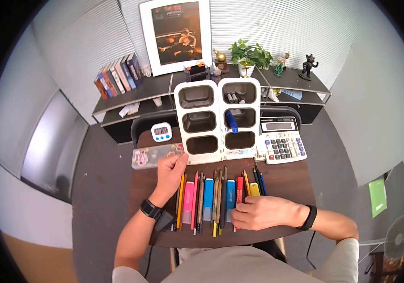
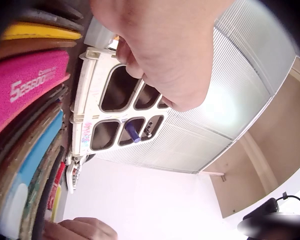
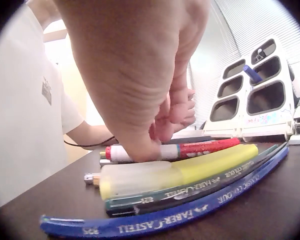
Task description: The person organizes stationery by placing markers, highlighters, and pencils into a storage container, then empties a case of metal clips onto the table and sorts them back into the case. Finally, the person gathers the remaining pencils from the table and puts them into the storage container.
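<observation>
My left hand (image 1: 170, 173) is at the lower left corner of a white organizer (image 1: 220, 122) with six dark compartments, its fingers curled; whether they grip the organizer's edge I cannot tell. My right hand (image 1: 267, 212) pinches the pale end of a red and white marker (image 3: 205, 148) low over the table. Beside that marker lie a yellow highlighter (image 3: 215, 167) and a blue colouring pencil (image 3: 180, 220). Several pencils, a pink highlighter (image 1: 188, 200) and two blue highlighters form the rest of the row. A blue marker (image 1: 231, 121) leans out of the middle right compartment.
Several black markers (image 1: 234, 98) stand in the upper right compartment. A calculator (image 1: 283, 144) is right of the organizer; a clear pencil case (image 1: 152, 155) and a white timer (image 1: 161, 132) are left. Behind is a black shelf (image 1: 164, 87) with books and a plant.
</observation>
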The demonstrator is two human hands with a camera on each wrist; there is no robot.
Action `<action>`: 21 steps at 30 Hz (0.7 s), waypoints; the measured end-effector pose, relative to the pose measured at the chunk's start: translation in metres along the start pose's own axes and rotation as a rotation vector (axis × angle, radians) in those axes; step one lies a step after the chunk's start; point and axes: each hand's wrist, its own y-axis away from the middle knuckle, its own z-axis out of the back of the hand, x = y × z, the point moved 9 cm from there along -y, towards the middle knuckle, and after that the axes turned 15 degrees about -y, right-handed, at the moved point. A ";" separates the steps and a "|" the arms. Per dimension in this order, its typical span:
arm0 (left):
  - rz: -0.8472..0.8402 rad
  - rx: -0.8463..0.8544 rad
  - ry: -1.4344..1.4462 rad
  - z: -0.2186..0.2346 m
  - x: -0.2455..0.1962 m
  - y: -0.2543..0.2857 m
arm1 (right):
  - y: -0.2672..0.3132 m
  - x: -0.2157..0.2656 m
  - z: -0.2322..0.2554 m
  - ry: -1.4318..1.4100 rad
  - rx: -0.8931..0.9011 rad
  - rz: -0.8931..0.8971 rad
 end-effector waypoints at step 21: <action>-0.020 0.004 0.071 0.003 0.004 -0.002 | 0.044 -0.161 0.061 -0.168 -0.865 -0.575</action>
